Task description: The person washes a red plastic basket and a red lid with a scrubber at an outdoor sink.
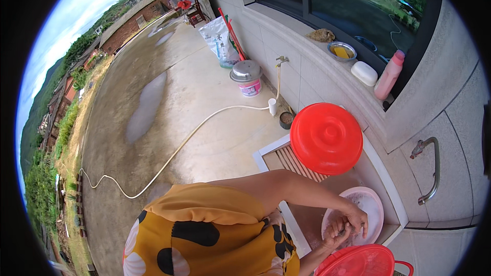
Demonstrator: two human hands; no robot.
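A pink basin (378, 209) of foamy, cloudy water stands in a low, white-edged washing area. Above it, my left hand (356, 217) bends downward with its fingers close to my right hand (337, 232). The two hands meet over the suds near the basin's lower side. A small dark bit may be between the fingers, but it is too small to tell. Close below my right wrist is a red plastic basket (356, 262), partly cut off by the frame. A large round red plastic lid (326, 138) lies beyond my left forearm.
A curved metal tap (435, 172) juts from the tiled wall. The window ledge holds a pink bottle (389, 74), a white soap box (364, 73) and a metal bowl (342, 56). A pale hose (180, 143) crosses the concrete. A lidded bucket (249, 84) stands by the wall.
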